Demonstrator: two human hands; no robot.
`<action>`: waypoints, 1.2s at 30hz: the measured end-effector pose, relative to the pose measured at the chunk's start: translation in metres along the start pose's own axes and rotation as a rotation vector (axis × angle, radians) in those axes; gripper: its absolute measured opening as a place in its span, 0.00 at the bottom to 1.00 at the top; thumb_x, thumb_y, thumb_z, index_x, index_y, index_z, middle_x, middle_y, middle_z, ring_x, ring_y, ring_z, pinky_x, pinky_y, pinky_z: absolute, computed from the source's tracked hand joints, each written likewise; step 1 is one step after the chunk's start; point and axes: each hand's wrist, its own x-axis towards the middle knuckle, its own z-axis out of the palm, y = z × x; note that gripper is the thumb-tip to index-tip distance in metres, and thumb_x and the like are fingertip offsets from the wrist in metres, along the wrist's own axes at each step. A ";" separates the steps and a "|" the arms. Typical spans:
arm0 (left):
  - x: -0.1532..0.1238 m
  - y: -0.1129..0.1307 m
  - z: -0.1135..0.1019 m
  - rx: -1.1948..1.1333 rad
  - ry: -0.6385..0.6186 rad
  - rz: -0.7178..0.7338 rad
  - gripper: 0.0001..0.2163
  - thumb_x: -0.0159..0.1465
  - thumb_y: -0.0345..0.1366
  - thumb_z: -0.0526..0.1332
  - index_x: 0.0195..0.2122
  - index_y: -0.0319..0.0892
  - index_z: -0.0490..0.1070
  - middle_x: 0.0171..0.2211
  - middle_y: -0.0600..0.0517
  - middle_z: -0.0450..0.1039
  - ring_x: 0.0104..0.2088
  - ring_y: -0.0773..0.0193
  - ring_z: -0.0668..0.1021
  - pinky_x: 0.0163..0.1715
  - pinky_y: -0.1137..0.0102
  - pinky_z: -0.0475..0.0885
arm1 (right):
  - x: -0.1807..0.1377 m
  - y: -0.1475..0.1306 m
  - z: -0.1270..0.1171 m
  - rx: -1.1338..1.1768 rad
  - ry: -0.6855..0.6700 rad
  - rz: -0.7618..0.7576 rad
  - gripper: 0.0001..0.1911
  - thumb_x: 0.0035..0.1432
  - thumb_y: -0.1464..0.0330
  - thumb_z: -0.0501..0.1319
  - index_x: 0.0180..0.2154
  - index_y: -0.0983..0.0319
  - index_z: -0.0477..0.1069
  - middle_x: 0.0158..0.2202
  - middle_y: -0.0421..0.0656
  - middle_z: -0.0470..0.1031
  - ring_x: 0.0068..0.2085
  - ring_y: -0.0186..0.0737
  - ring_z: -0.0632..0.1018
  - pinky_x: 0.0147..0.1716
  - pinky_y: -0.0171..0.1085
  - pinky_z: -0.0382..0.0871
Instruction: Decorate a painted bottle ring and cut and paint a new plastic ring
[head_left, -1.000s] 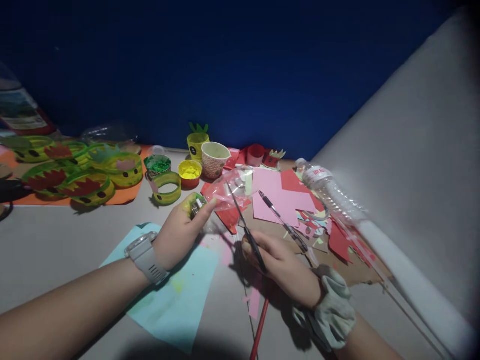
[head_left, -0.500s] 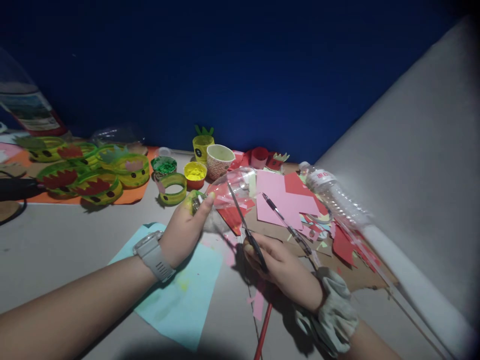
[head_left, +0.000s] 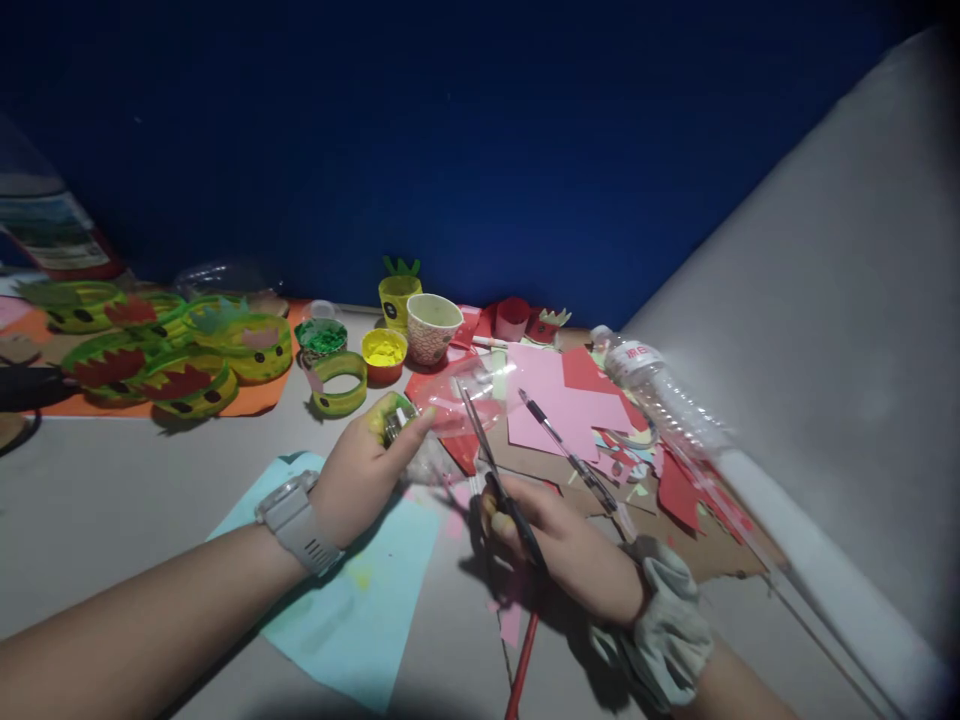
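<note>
centrally, scissors (head_left: 499, 470) meet a clear plastic piece (head_left: 466, 398) above a grey table (head_left: 135, 480).
left hand (head_left: 360, 470): fingers pinched together on the clear plastic piece, holding it just above the table. right hand (head_left: 559, 540): closed around the scissors' handles, blades touching the plastic's near edge. a pale blue sheet (head_left: 352, 600) lies under the left wrist; pink paper (head_left: 559, 395), a plastic bottle (head_left: 664, 390) and paint pots (head_left: 384, 350) lie beyond, before a dark blue wall (head_left: 480, 150).

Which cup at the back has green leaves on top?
The yellow cup, leftmost of the three; the patterned paper cup and the red cup have none.
</note>
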 end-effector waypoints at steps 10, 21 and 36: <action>-0.005 0.004 0.000 0.136 -0.046 0.026 0.18 0.63 0.54 0.54 0.30 0.44 0.59 0.23 0.58 0.62 0.25 0.66 0.65 0.28 0.69 0.59 | 0.000 0.003 -0.003 -0.066 0.039 -0.048 0.27 0.59 0.44 0.53 0.30 0.62 0.61 0.25 0.36 0.57 0.26 0.31 0.59 0.25 0.32 0.57; -0.006 0.007 0.002 0.136 -0.078 -0.009 0.17 0.63 0.54 0.55 0.32 0.44 0.59 0.22 0.58 0.64 0.24 0.65 0.69 0.28 0.69 0.60 | -0.003 -0.004 -0.005 -0.204 0.064 -0.049 0.26 0.61 0.45 0.51 0.32 0.62 0.62 0.25 0.37 0.60 0.27 0.32 0.61 0.28 0.33 0.58; -0.003 0.003 0.003 0.139 -0.046 -0.003 0.18 0.65 0.55 0.51 0.30 0.44 0.57 0.24 0.57 0.63 0.26 0.64 0.68 0.30 0.67 0.61 | 0.001 0.003 -0.002 -0.002 0.088 -0.014 0.20 0.61 0.53 0.58 0.29 0.61 0.58 0.24 0.34 0.53 0.25 0.29 0.55 0.23 0.30 0.53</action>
